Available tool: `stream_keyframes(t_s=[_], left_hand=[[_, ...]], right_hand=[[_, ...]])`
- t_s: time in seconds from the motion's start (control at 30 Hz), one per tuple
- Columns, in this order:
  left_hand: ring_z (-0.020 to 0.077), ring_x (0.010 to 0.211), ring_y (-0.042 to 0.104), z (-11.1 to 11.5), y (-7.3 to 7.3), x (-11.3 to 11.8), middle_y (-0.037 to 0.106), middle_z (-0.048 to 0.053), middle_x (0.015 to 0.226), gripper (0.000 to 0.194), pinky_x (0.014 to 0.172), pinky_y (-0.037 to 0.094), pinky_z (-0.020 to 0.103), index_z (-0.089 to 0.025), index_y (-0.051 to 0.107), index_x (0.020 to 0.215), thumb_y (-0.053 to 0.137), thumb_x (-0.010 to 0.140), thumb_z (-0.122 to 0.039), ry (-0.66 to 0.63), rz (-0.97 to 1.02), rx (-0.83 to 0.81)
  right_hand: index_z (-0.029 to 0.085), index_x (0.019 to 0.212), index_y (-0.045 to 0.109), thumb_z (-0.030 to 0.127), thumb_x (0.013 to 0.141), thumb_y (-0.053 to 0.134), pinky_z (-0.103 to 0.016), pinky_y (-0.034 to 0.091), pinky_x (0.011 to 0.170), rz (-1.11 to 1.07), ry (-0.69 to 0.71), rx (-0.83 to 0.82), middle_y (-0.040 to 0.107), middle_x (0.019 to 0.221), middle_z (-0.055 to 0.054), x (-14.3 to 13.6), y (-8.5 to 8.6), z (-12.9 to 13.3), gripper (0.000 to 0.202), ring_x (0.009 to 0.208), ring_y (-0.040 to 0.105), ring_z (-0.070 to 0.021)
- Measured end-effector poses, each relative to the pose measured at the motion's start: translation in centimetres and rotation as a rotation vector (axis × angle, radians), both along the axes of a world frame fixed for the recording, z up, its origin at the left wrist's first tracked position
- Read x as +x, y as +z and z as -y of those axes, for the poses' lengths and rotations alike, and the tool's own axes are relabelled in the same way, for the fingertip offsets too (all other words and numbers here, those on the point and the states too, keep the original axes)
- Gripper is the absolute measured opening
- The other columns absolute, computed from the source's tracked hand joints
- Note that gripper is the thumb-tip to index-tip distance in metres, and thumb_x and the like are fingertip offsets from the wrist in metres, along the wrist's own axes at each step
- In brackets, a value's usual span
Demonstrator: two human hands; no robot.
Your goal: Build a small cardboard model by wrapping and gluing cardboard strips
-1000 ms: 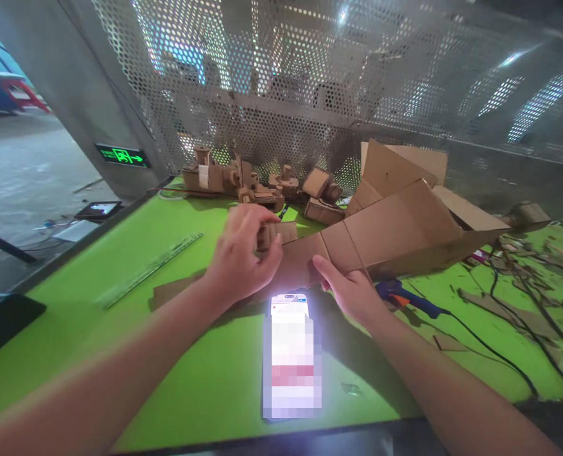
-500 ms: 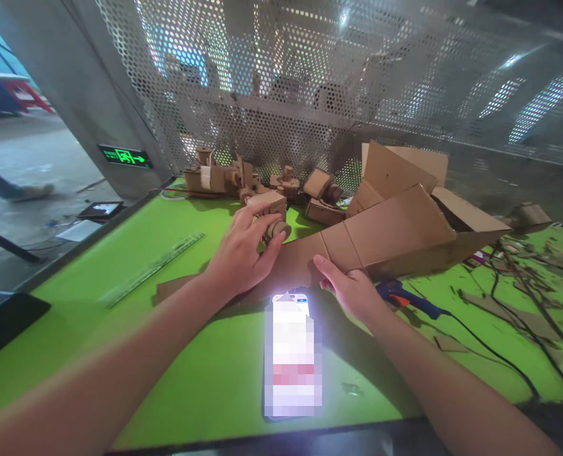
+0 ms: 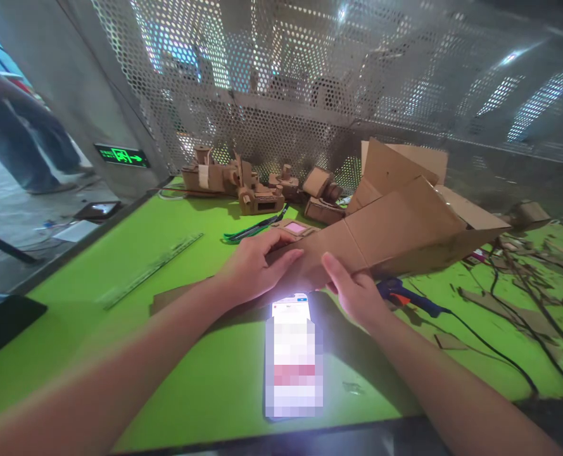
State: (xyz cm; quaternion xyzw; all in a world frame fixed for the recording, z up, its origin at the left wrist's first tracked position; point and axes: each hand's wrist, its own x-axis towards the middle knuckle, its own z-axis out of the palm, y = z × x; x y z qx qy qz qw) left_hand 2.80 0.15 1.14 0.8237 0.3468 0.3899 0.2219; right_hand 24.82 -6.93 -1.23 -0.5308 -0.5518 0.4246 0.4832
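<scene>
A long brown cardboard flap [image 3: 385,221] slants across the middle of the table. My right hand [image 3: 357,294] grips its near edge, thumb on top and the other fingers partly hidden below. My left hand [image 3: 259,266] is curled at the flap's upper edge, around the near side of a small cardboard model with a pink window [image 3: 295,228]. Part of that model is hidden by the flap and my fingers. Just below the flap lies a lit phone [image 3: 293,354], its screen mostly blurred out.
Cardboard models [image 3: 262,197] line the back, with green-handled scissors [image 3: 253,229] before them. A clear ruler [image 3: 152,271] lies left. On the right are an open box [image 3: 398,161], a blue glue gun [image 3: 411,297], cables and scraps. A person's legs [image 3: 19,133] show far left.
My left hand has lowered the small model toward the flap and turned it, so its pink window shows instead of its round part. The scissors are uncovered. A person's legs have come further into view.
</scene>
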Motion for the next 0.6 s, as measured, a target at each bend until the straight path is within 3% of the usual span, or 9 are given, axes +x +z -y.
stream_keyframes(t_s=[0.1,0.27,0.4,0.6], left_hand=[[0.023,0.092,0.073,0.3,0.2,0.0,0.079,0.006,0.105,0.03,0.084,0.053,0.034,-0.02,0.07,0.113,0.062,0.101,-0.046,0.018,-0.02,0.007],[0.025,0.092,0.072,0.4,0.6,-0.3,0.078,0.008,0.103,0.033,0.082,0.052,0.036,-0.02,0.068,0.112,0.06,0.1,-0.049,0.047,-0.072,0.018],[0.0252,0.092,0.073,0.3,0.6,-0.4,0.078,0.009,0.103,0.031,0.082,0.053,0.037,-0.018,0.067,0.11,0.06,0.1,-0.047,0.031,-0.07,0.037],[0.0236,0.09,0.072,0.6,0.5,-0.4,0.078,0.009,0.103,0.03,0.08,0.054,0.035,-0.017,0.068,0.111,0.06,0.1,-0.044,0.019,-0.059,0.131]], right_hand=[[0.022,0.095,0.076,0.078,0.095,0.056,-0.032,0.041,0.05,-0.186,0.072,-0.044,0.073,0.072,-0.006,0.0,0.1,-0.5,0.06,0.056,0.059,-0.019],[0.022,0.105,0.075,0.074,0.097,0.058,-0.029,0.04,0.047,-0.391,0.262,-0.087,0.075,0.079,-0.006,-0.1,0.9,-0.7,0.055,0.061,0.06,-0.0187],[0.022,0.102,0.075,0.078,0.095,0.058,-0.028,0.037,0.045,-0.435,0.263,-0.089,0.074,0.076,-0.005,-0.3,1.2,-0.7,0.059,0.059,0.061,-0.0182],[0.023,0.101,0.074,0.084,0.087,0.06,-0.029,0.034,0.043,-0.496,0.125,-0.054,0.071,0.071,-0.003,-0.8,2.4,-0.3,0.064,0.049,0.056,-0.0162]])
